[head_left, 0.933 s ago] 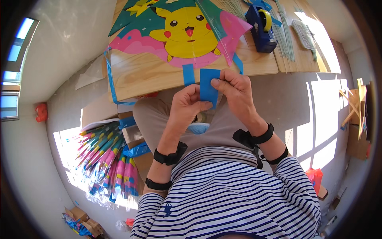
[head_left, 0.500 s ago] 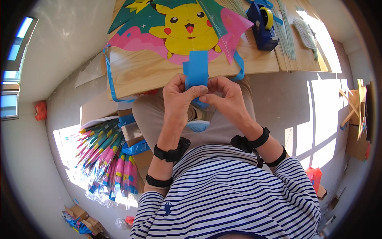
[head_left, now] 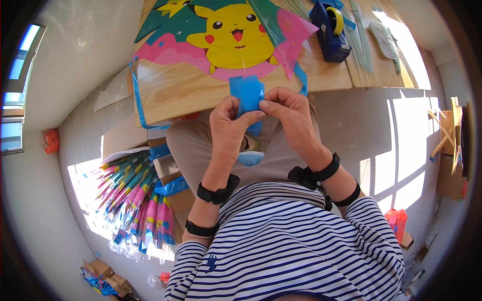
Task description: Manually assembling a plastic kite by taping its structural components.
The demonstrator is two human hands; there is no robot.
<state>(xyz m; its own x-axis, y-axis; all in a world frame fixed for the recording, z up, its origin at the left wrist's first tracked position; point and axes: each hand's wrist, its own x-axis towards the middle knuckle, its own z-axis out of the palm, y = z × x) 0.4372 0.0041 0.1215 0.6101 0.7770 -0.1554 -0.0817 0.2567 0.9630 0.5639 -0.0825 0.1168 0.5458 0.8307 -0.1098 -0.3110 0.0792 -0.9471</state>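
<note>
A colourful kite (head_left: 241,42) with a yellow cartoon figure on green and pink lies spread over the wooden table (head_left: 175,90). Just off its lower edge, above my lap, I hold a folded blue plastic strip (head_left: 247,94). My left hand (head_left: 227,123) pinches the strip low on its left side, thumb pointing inward. My right hand (head_left: 292,113) grips its right edge between thumb and fingers. More blue film hangs below the fingers. Blue ribbon (head_left: 135,98) dangles over the table's left edge, and another blue ribbon (head_left: 301,78) curls by the kite's right corner.
On the table's right stand a dark blue tape dispenser (head_left: 329,37), thin pale rods (head_left: 360,47) and a clear plastic box (head_left: 384,40). Many wrapped, rolled kites (head_left: 138,200) fan out at my left. Wooden pieces and cardboard (head_left: 452,150) lean at the far right.
The strip's upright upper end has come down and is folded over, making a shorter bundle. My right hand has shifted slightly up along its right edge.
</note>
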